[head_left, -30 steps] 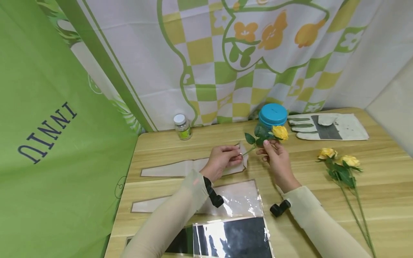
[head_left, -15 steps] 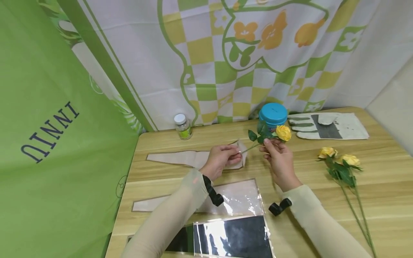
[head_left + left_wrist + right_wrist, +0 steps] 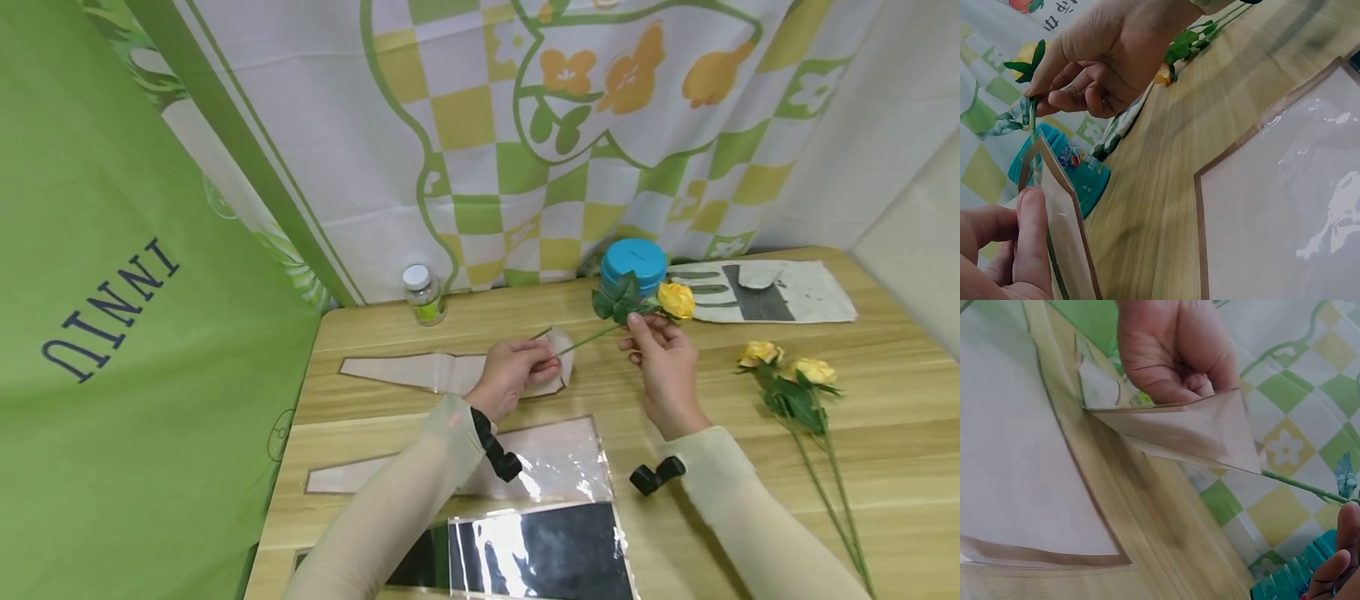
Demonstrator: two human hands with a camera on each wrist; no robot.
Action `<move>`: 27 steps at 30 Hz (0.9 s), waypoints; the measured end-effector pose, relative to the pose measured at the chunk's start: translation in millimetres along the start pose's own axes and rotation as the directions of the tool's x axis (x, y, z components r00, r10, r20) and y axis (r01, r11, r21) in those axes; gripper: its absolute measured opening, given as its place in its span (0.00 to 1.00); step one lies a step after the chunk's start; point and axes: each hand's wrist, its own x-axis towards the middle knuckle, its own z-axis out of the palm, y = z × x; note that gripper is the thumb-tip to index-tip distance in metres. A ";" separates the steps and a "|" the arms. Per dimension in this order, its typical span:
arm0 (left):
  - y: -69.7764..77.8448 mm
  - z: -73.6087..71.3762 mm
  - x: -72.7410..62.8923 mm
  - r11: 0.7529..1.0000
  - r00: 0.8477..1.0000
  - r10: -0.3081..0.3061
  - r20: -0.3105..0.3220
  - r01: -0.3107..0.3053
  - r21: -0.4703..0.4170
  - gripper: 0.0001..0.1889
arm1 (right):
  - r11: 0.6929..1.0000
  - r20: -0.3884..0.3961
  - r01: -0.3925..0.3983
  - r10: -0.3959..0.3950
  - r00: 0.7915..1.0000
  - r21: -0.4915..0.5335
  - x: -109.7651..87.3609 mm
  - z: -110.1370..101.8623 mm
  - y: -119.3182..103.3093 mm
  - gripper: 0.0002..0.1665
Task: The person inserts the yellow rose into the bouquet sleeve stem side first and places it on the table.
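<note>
Rose [image 3: 677,301] slants across the middle of the frame, bloom to the right, stem running into the mouth of a pale wrapper [image 3: 450,372]. I judge the step to be feeding it in. The left hand [image 3: 513,371] pinches the wrapper near its mouth; whether it nips the stem too, I can't tell. The right hand [image 3: 663,367] pinches the stem under the bloom. The next move seems to call for a steady mouth and a straight push toward lower left, leaves gathered. Room looks tight at upper right, where a tub [image 3: 633,262] stands close beyond the leaves, near the table's [image 3: 900,433] far edge; bare wood stretches right toward two loose roses [image 3: 813,373].
</note>
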 end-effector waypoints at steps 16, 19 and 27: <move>7.5 10.0 -5.9 0.997 0.998 0.071 -0.002 -0.071 -0.010 0.08 | 0.977 0.168 0.045 -0.009 0.986 -0.208 -15.9 9.0 20.6 0.16; 9.2 10.5 -6.9 0.997 0.996 0.083 0.013 -0.083 -0.005 0.08 | 0.968 0.172 0.038 0.005 0.985 -0.246 -17.7 9.6 23.8 0.17; 10.2 10.3 -9.1 0.996 0.996 0.085 0.009 -0.085 0.003 0.08 | 0.987 0.244 -0.134 0.153 0.958 -0.094 -17.5 8.5 29.5 0.14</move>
